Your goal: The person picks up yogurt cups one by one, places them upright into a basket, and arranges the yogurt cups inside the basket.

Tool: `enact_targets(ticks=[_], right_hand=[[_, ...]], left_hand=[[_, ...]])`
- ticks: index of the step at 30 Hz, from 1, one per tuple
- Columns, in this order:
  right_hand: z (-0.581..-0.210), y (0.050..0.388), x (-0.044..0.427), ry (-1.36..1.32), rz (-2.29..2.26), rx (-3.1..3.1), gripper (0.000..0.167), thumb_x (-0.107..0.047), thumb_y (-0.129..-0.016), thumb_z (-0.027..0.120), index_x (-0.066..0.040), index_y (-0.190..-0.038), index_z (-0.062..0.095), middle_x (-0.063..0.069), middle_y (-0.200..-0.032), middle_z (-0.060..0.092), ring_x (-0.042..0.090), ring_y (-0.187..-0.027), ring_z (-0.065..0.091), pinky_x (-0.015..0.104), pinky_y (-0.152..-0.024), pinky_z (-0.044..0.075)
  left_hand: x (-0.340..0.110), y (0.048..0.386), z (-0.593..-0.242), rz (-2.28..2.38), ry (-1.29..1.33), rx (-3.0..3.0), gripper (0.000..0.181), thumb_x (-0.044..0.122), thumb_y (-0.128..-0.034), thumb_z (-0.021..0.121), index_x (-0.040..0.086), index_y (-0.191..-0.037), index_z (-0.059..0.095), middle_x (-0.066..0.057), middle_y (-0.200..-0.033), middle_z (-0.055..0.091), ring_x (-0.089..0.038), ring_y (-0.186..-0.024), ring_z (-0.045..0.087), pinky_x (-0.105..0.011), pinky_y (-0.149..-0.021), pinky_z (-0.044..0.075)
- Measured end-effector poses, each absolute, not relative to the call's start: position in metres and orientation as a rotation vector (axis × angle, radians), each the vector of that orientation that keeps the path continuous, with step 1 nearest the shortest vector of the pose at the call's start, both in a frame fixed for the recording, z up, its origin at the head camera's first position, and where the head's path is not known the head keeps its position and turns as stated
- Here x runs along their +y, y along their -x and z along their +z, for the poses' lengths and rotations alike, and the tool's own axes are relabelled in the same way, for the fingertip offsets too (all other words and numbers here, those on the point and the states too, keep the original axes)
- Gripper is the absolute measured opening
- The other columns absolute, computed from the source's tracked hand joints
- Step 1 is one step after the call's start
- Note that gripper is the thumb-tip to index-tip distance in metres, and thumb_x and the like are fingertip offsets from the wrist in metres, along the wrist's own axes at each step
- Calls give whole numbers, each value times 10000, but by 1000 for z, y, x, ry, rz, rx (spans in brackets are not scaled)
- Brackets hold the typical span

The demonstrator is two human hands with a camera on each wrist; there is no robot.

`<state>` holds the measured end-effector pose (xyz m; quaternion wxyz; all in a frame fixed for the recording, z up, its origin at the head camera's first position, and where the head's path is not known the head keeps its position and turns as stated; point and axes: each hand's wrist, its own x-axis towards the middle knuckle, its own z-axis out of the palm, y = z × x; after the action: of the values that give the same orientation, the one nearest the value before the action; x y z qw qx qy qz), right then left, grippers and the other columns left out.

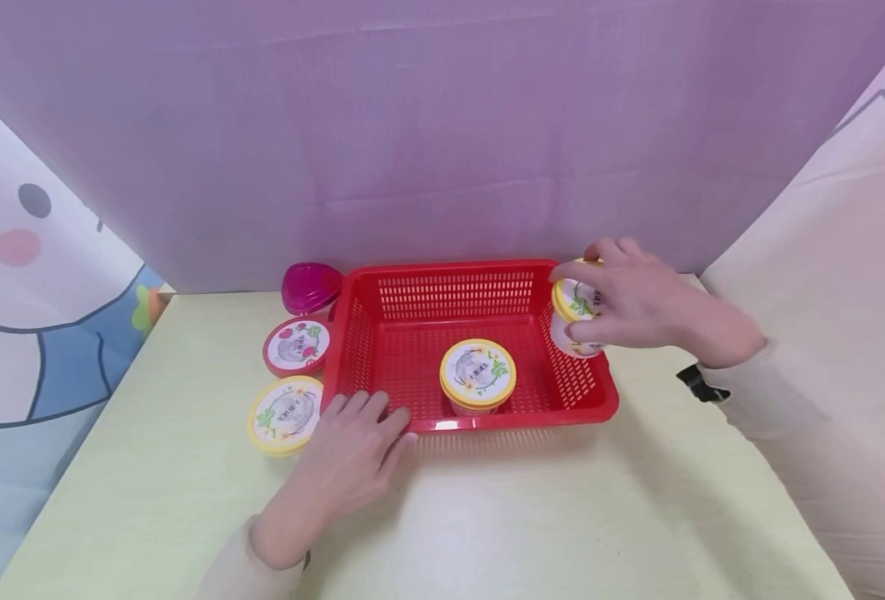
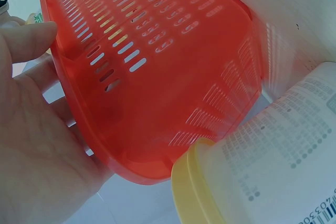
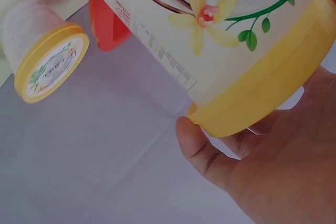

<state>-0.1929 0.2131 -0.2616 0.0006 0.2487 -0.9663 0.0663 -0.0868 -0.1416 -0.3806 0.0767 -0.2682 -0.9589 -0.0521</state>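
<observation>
A red perforated plastic basket [image 1: 477, 423] stands on the table, and my left hand [image 1: 356, 442] grips its near-left rim. In the left wrist view, the thumb lies on the outer wall with the fingers across the rim. My right hand [image 1: 633, 300] holds a white tub [image 3: 210, 30] with a yellow lid [image 3: 273, 87] by its lid, over the basket's right end. The tub's side shows a vanilla flower and green leaves. Another yellow-lidded tub [image 1: 477, 375] stands upright inside the basket, near its front wall.
Left of the basket stand a yellow-lidded tub [image 1: 287, 415], a red-lidded tub [image 1: 297, 345] and a magenta-topped container [image 1: 311, 287]. A purple cloth [image 1: 442, 142] hangs behind the table [image 1: 532, 517]. Printed cloth [image 1: 7, 333] hangs at the left side.
</observation>
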Motion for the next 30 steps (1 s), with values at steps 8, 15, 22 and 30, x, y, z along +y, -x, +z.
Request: enact_targets(ticks=[8,15,22,30], right_hand=[[-272,195,202,-822,222,-3036,625,-368,-742,776,-241,-1339,636,109,-1236,530,286,-1131,448,481,-810,481],[-278,195,194,-855,219,-3015,647,-390,-727,785,-237,-1340,646,92,-1190,537,261,-1097,458,457,-806,480],[-287,196,187,-865,238,-3030,672,-399,-707,800,-247,-1343,646,91,-1228,526,254,-1117,454,424,-773,526],[-298,195,184,-920,279,-3049,644,-401,-739,781,-250,-1349,640,69,-1197,530,248,-1099,454,427,-784,511]], left_hand=[[-141,87,-382,-159,820,-2851,321,395,-898,746,189,-1140,702,-21,-995,646,-197,-901,560,-403,-817,487],[-141,87,-382,-153,814,-2850,324,402,-892,750,195,-1136,698,-20,-994,642,-195,-901,558,-404,-820,487],[-141,87,-382,-153,820,-2856,330,399,-890,755,191,-1139,696,-22,-1000,645,-193,-899,557,-400,-814,485],[-141,87,-382,-153,815,-2852,333,401,-891,753,191,-1144,701,-26,-1006,649,-198,-905,560,-406,-818,490]])
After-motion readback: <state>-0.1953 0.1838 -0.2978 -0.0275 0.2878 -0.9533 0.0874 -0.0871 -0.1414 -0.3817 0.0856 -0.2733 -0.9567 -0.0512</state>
